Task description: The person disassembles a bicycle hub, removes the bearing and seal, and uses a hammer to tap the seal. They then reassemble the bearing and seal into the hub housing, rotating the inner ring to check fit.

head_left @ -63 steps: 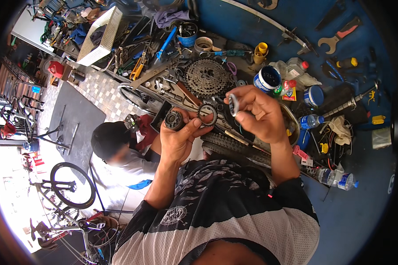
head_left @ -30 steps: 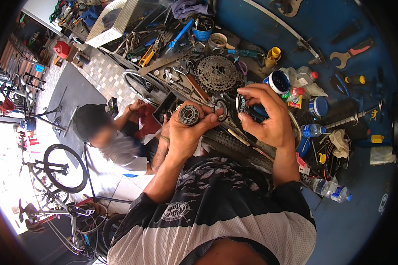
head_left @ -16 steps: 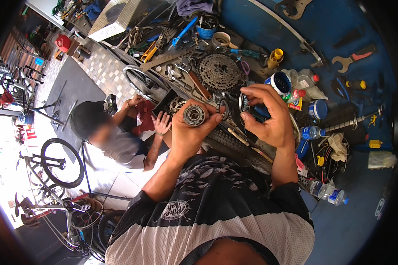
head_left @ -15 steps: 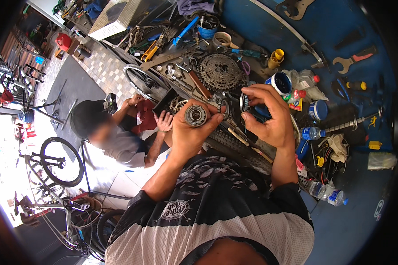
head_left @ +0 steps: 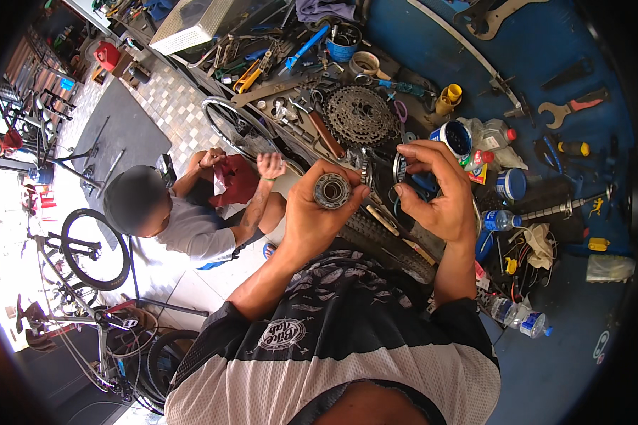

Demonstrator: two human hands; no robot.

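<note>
My left hand (head_left: 306, 216) grips a freehub body (head_left: 322, 199), a short grey metal cylinder with its round bore turned up. To the right, my right hand (head_left: 446, 198) pinches a narrow dark metal ring with a bright rim (head_left: 400, 168) between thumb and fingers, held on edge. A gap separates the two parts. Between them, by my left fingertips, shows a toothed dark ring (head_left: 366, 172); I cannot tell whether my left hand holds it. A large cassette (head_left: 360, 115) lies on the bench just beyond.
The cluttered bench carries an adjustable wrench (head_left: 325, 134), a blue tub (head_left: 342, 44), an open white tub (head_left: 452, 138) and plastic bottles (head_left: 502, 219). A tyre (head_left: 386, 249) lies below my hands. At left squats a co-worker (head_left: 191, 219) with a red cloth (head_left: 234, 180), near bicycles (head_left: 106, 319).
My left hand has shifted slightly right with the freehub body, whose bore now faces up more squarely. The right hand and ring shift slightly right. The co-worker's near hand has risen and curled.
</note>
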